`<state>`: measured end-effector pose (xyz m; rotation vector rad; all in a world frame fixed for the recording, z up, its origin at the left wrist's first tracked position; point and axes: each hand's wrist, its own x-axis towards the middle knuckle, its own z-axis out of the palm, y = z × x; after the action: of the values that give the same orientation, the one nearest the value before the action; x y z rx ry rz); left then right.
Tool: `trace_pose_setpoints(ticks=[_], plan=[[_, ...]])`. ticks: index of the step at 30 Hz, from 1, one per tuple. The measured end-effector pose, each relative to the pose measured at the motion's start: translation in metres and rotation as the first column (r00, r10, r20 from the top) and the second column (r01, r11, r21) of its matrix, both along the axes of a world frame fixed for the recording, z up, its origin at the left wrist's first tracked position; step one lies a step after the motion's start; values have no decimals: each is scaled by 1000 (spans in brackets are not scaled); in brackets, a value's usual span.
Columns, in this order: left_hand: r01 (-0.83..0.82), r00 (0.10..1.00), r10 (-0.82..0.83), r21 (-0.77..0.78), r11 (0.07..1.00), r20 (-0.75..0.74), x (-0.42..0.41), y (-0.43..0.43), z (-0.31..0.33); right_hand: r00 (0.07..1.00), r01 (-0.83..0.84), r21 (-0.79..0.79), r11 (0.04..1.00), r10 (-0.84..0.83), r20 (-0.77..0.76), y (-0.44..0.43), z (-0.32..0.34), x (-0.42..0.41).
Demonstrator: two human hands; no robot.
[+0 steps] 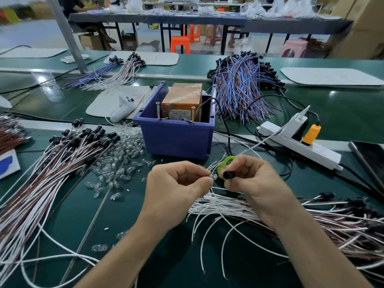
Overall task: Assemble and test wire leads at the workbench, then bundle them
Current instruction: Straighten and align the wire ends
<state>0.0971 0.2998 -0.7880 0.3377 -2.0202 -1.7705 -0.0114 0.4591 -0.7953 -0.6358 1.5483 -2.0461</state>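
A pile of black-capped leads lies at the left of the green tabletop, with loose clear bulbs just beside it. Near the centre, the left hand pinches a small bulb, held up to the black socket gripped by the right hand. White leads lie under that hand.

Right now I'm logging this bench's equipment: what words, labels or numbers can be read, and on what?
No text here reads clearly.
Orange box in the blue bin: printed label low on its front, too small and blurred to read.
White mat: red handwritten marks, illegible.
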Motion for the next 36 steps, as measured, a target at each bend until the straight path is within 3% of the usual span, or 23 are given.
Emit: trace_pose_setpoints(ticks=[7,12,18,26,36], plan=[[16,997,-18,-17,1000,-72,2,4,4,962,-200,-105,974,216,168,2,1,-4],[42,992,-43,-14,999,-120,4,4,5,921,-198,-198,960,251,297,4,2,-5],[37,988,-41,-32,999,-151,5,5,7,920,-200,-175,964,247,305,4,2,-5],[19,991,-38,-143,990,-126,7,6,6,978,-161,21,987,157,139,-1,0,1],[-86,995,64,-336,938,-78,6,2,4,984,88,156,984,-61,-168,-5,2,8]])
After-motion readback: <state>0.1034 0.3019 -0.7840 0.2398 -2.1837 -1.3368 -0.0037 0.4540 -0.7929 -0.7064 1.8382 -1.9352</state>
